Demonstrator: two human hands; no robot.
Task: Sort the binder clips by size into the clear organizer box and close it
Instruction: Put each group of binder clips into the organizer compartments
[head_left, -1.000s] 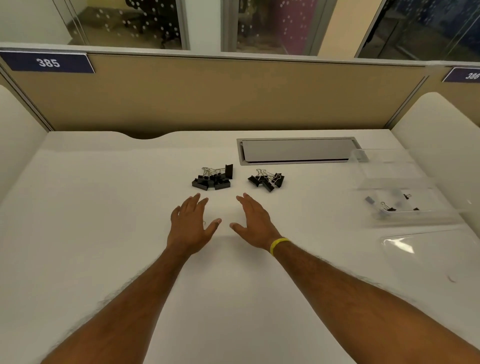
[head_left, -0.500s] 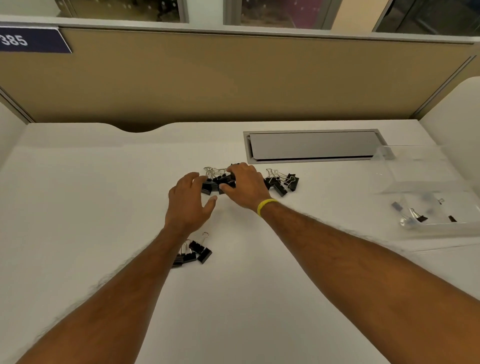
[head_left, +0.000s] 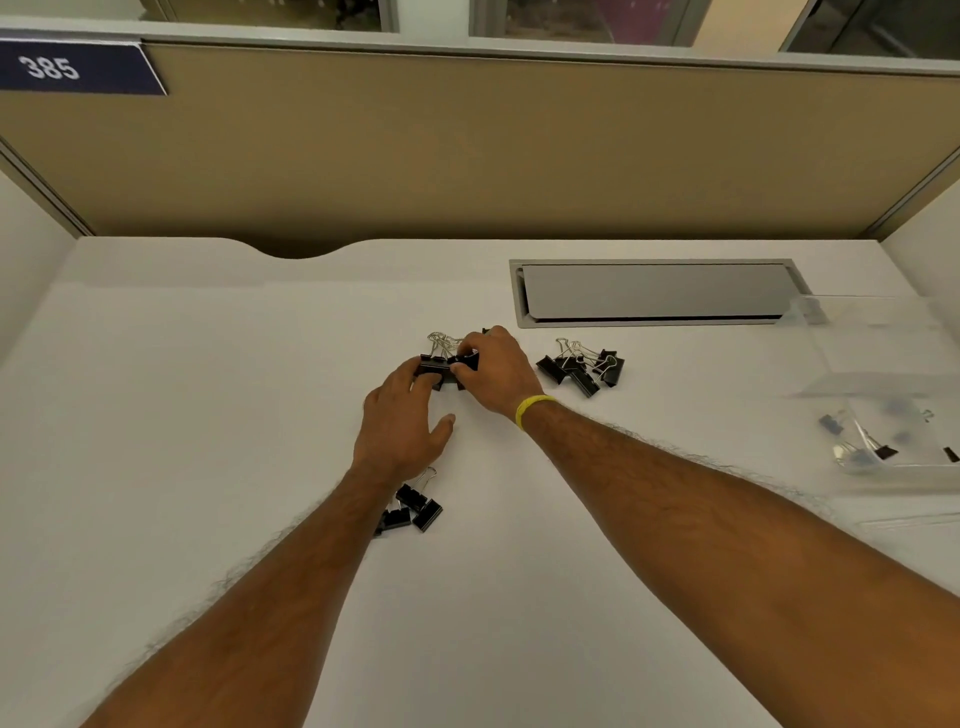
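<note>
Right hand (head_left: 496, 371) curled over the pile of large black binder clips (head_left: 441, 364) mid white desk (head_left: 208, 415), fingers pinching one. Left hand (head_left: 402, 423) beside it, fingers relaxed, touching the pile. Clear plastic organizer box (head_left: 883, 415) open, far right.

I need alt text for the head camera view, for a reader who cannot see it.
Both hands, left hand and right hand, reach into a pile of black binder clips on a white desk. More clips lie to the right and near the left wrist; the clear organizer box stands open at the right.
</note>
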